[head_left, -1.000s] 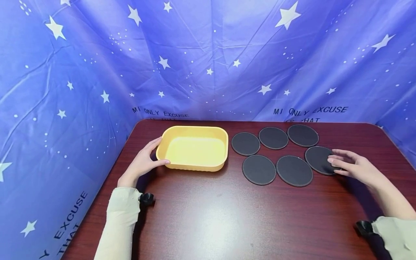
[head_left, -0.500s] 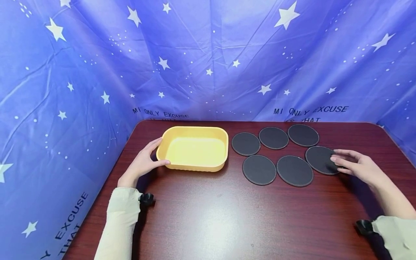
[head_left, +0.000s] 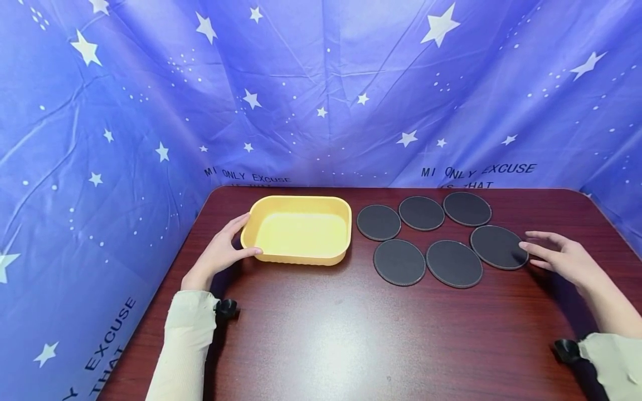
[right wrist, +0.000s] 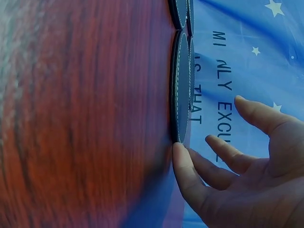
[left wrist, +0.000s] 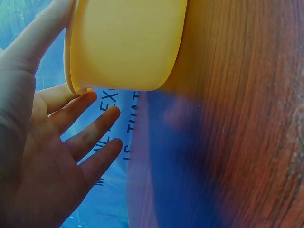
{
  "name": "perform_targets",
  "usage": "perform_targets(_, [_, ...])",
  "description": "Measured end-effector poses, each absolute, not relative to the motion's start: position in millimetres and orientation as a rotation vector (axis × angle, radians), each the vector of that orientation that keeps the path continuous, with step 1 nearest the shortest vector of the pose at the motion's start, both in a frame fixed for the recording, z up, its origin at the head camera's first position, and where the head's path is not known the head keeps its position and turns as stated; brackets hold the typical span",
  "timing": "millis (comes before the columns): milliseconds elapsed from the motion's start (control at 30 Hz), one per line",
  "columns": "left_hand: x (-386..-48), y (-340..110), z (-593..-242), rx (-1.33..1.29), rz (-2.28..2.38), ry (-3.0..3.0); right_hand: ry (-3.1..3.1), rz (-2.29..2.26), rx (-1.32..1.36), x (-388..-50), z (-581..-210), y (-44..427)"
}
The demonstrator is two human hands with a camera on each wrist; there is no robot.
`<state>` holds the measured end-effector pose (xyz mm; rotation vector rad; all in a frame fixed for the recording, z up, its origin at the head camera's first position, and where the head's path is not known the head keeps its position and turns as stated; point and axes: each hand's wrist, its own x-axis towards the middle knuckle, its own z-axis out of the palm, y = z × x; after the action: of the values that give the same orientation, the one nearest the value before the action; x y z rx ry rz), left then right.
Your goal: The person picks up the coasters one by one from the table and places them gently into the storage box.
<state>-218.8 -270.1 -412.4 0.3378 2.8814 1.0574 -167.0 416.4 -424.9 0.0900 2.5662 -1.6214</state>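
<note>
A yellow rectangular tub [head_left: 297, 260] stands on the table at left of centre. My left hand [head_left: 217, 253] rests against its left end, thumb on the front rim and index finger on the rear left rim; the left wrist view shows its other fingers extended off the wall. Several black round coasters with stitched edges lie flat to the right of the tub. The rightmost coaster [head_left: 496, 247] is nearest my right hand [head_left: 567, 259], whose thumb hovers over its right edge. In the right wrist view, one fingertip touches or nearly touches that edge.
Other coasters [head_left: 454, 263] sit in two rows between the tub and the rightmost one. The dark red wooden table [head_left: 311, 317] reflects a bright light near its middle. A blue star-patterned curtain [head_left: 321, 89] hangs behind and at the sides.
My right hand has drawn back to the right, from over the rightmost coaster to its edge, baring more of the coaster. The left hand and tub stay in place.
</note>
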Motion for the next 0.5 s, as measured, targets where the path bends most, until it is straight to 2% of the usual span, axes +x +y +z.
perform_targets(500, [-218.4, -270.0, -413.3, 0.331, 1.062, 2.875, 2.426, -1.805, 0.102, -167.2, -424.5, 413.1])
